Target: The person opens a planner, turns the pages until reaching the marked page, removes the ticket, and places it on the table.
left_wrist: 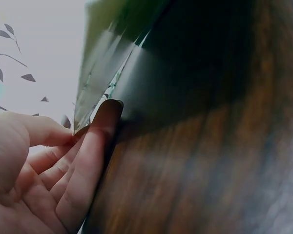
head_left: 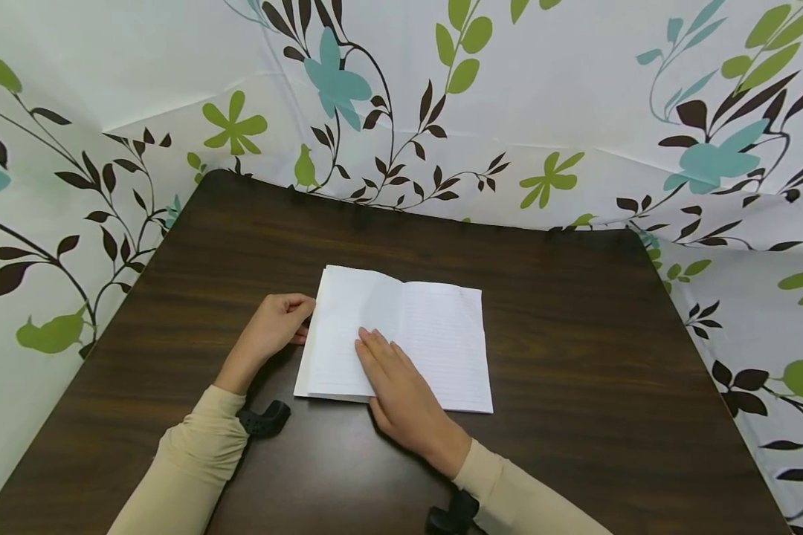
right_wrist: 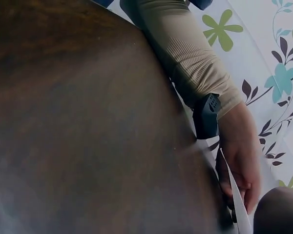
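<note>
An open notebook (head_left: 442, 345) with white, lined pages lies on the dark wooden table. At its left edge my left hand (head_left: 277, 323) pinches the edge between thumb and fingers. The left wrist view shows that hand (left_wrist: 53, 170) close up, with the notebook's greenish, glossy underside (left_wrist: 105, 58) by the fingertips. Flat across the left page near the fold rests my right hand (head_left: 401, 390), its fingers straight and together. In the right wrist view the left hand (right_wrist: 241, 156) appears beyond the thin white notebook edge (right_wrist: 238, 204); most of the right hand is out of that view.
The brown wood-grain table (head_left: 575, 357) extends around the notebook on all sides. A white curtain (head_left: 508, 111) printed with leaves, flowers and birds hangs along the back and sides. Black wrist devices sit on the left wrist (head_left: 264, 420) and right wrist (head_left: 451, 513).
</note>
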`<state>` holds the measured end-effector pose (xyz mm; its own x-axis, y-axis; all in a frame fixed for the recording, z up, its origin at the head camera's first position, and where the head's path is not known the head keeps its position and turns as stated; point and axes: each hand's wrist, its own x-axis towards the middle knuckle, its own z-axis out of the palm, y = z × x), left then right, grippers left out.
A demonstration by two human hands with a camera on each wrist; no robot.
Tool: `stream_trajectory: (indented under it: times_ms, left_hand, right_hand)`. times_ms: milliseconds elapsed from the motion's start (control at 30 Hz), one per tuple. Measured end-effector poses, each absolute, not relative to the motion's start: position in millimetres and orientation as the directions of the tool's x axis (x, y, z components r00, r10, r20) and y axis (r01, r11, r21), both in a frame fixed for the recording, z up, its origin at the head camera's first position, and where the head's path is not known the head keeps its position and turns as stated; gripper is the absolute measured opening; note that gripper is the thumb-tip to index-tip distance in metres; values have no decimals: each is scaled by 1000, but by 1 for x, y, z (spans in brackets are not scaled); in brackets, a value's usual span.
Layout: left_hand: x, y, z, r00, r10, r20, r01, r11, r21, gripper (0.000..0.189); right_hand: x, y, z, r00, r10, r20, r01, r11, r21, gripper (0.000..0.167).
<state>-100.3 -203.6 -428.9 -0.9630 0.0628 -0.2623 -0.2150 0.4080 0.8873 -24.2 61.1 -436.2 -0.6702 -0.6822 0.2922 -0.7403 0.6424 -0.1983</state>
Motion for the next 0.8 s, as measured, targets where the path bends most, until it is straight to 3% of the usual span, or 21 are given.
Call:
stream_trajectory:
  times_ms: [267,633,800]
  left_hand:
    - [-99,-203,-426,-954,40,-296,-250,436,865,53]
    - [-98,-200,-430,-959,60,-276,-227,415,881,42]
    - [-98,-197,-429,-962,49,-269,-225,420,879,39]
  right_hand:
    - [-24,60,-440,-687,-700,196,-727,663,-180,72]
    - [-21,59,-442,-714,-682,156,-699,689,-191,73]
    - [-28,66,-439,-723,-656,214,-687,656,-312,66]
